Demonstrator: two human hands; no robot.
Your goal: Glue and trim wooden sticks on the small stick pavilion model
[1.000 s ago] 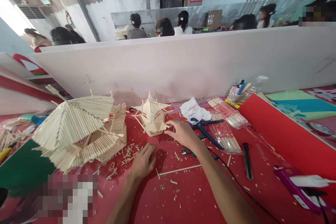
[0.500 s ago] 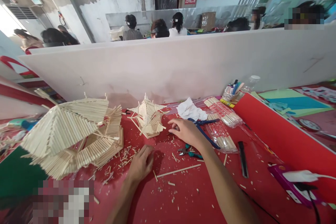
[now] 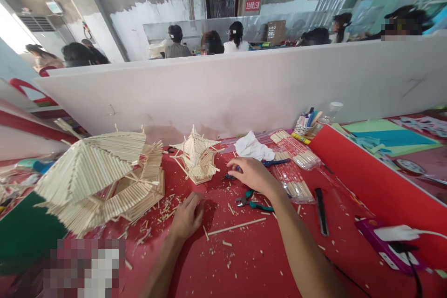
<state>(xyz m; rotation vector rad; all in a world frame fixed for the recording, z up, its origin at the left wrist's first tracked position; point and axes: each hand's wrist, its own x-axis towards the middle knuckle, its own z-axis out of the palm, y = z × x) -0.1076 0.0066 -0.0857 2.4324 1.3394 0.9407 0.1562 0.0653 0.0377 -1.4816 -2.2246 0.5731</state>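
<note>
My left hand point(image 3: 189, 216) rests on the red table with its fingers curled together, and nothing shows in them. Wood shavings and stick bits lie beside it. My right hand point(image 3: 249, 174) reaches over a pair of blue-handled pliers point(image 3: 276, 162), thumb and fingers closed around its near part; the hand hides much of the tool. Just left of that hand stands a small pointed-roof stick model point(image 3: 195, 156). Below it lie green-handled cutters point(image 3: 260, 206) and a long thin stick point(image 3: 237, 226). A larger roofed stick model point(image 3: 94, 172) stands at the left.
Packs of sticks point(image 3: 295, 146), a crumpled white tissue point(image 3: 253, 145) and a pen cup point(image 3: 305, 125) sit at the back right. A black utility knife point(image 3: 321, 212), a red board point(image 3: 370, 186) and a purple power strip point(image 3: 384, 244) are on the right. A pale partition point(image 3: 223, 88) closes off the back.
My right hand has moved slightly right and closed onto the blue-handled pliers, with a blue part now showing between its fingers. My left hand stays in place. The view has shifted slightly.
</note>
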